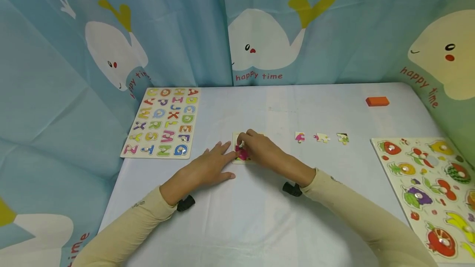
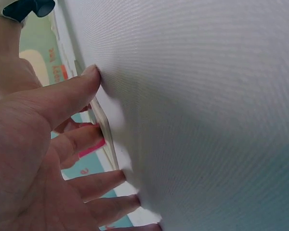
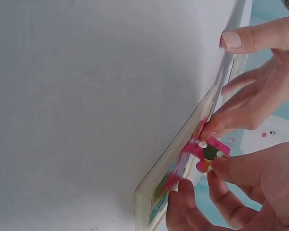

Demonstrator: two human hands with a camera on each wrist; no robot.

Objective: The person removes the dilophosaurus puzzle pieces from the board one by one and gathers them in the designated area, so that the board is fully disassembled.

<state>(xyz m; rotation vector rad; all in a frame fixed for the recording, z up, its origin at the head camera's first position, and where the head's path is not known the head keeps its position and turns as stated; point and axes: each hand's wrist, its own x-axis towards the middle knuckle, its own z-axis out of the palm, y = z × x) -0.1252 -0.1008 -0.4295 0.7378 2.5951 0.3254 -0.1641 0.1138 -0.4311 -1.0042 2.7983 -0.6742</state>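
My right hand pinches a pink jigsaw piece between thumb and fingertips, tilted up over a small wooden puzzle board. Pink pieces lie inside the board's raised frame, and the hand covers part of it in the head view. My left hand lies at the board's left side with its fingers spread. Its index finger reaches over the edge onto the board, while the thumb and other fingertips rest on the white tabletop.
Right of the board lie three loose jigsaw pieces: a pink one, a pale one and a dark-green one. An alphabet board stands left, a fruit board right, an orange block at the back right.
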